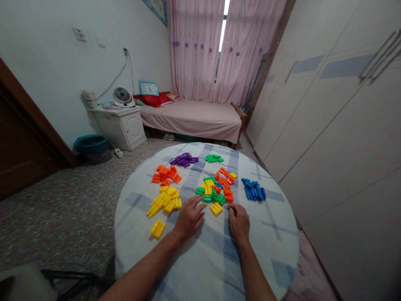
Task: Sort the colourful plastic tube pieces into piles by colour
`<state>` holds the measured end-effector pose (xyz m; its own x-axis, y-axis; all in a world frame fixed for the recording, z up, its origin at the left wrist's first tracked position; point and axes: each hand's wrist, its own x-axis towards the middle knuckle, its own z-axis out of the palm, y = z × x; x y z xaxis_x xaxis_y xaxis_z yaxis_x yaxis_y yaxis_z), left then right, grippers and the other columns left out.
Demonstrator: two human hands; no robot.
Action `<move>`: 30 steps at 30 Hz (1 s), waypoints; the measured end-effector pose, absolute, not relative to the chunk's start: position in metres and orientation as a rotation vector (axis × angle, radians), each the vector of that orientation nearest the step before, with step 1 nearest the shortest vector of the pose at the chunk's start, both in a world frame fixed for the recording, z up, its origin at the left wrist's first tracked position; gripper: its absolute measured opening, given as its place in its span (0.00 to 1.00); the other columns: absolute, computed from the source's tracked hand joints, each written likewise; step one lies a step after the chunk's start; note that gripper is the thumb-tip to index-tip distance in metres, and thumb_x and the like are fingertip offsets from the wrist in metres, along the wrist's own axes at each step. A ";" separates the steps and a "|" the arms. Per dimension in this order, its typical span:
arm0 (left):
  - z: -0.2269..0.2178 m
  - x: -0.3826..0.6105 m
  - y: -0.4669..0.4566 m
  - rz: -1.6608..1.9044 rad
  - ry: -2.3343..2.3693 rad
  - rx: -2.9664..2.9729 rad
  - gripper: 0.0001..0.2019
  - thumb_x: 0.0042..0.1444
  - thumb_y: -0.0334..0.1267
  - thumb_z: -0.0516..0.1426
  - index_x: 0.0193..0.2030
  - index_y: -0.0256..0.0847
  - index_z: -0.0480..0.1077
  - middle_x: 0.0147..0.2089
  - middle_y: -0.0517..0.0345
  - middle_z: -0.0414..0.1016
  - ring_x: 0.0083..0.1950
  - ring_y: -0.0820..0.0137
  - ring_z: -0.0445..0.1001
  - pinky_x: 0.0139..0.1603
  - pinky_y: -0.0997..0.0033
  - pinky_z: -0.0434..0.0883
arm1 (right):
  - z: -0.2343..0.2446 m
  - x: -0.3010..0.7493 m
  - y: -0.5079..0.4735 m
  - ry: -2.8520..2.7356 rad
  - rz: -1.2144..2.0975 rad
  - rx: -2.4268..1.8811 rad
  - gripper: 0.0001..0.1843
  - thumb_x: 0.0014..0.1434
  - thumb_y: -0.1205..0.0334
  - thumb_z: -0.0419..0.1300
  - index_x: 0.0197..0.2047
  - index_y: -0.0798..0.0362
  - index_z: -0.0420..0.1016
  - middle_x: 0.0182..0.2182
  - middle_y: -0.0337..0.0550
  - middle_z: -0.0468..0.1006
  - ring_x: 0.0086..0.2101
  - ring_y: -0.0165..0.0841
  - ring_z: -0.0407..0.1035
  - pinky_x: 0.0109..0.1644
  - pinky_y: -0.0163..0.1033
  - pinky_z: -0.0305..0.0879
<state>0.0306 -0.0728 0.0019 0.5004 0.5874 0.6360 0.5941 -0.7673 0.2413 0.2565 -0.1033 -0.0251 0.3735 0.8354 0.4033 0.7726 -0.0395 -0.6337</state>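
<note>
The person's body shows as 2 bare forearms and 2 bare hands, uncovered from the lower edge of the view upward. The left forearm (146, 267) is a long, smooth, rounded shape, thick near the bottom of the view and tapering to a slimmer bare wrist (179, 234). The right forearm (255, 267) narrows in the same way. The left hand (189, 217) has a broad back and slender fingers (198, 210); the right hand (239, 221) has a similarly broad back. Nails and skin creases are too small to make out.
</note>
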 end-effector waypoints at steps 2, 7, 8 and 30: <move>-0.004 0.052 -0.069 -1.114 -1.034 -2.831 0.14 0.56 0.31 0.53 0.49 0.42 0.69 0.56 0.48 0.69 0.60 0.61 0.65 0.59 0.55 0.65 | -0.025 0.256 -0.104 -1.412 0.097 -1.805 0.14 0.56 0.61 0.48 0.37 0.53 0.75 0.37 0.46 0.76 0.41 0.37 0.66 0.48 0.41 0.58; -0.004 0.090 -0.064 -0.895 -1.166 -2.973 0.17 0.54 0.37 0.57 0.51 0.41 0.67 0.53 0.49 0.69 0.54 0.61 0.67 0.56 0.58 0.66 | -0.026 0.257 -0.104 -1.415 0.112 -1.789 0.14 0.56 0.61 0.48 0.37 0.54 0.74 0.37 0.46 0.76 0.41 0.38 0.66 0.49 0.41 0.58; -0.002 0.096 -0.064 -0.829 -1.230 -2.975 0.16 0.54 0.38 0.57 0.50 0.41 0.67 0.52 0.49 0.70 0.53 0.61 0.68 0.55 0.58 0.66 | -0.026 0.257 -0.104 -1.414 0.114 -1.786 0.14 0.56 0.61 0.48 0.37 0.54 0.74 0.37 0.46 0.76 0.41 0.38 0.66 0.49 0.41 0.58; 0.009 -0.081 -0.054 -1.019 -1.767 -2.259 0.16 0.58 0.43 0.52 0.50 0.39 0.67 0.52 0.46 0.70 0.54 0.59 0.68 0.56 0.54 0.65 | -0.026 0.260 -0.102 -1.433 0.134 -1.795 0.16 0.56 0.60 0.47 0.37 0.54 0.75 0.38 0.47 0.77 0.41 0.38 0.67 0.49 0.41 0.59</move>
<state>-0.0805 -0.0538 0.0086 0.1040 0.8268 0.5528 0.8925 -0.3229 0.3150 0.2598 -0.1024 -0.0264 0.3479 0.8534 0.3882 0.7664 -0.0204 -0.6420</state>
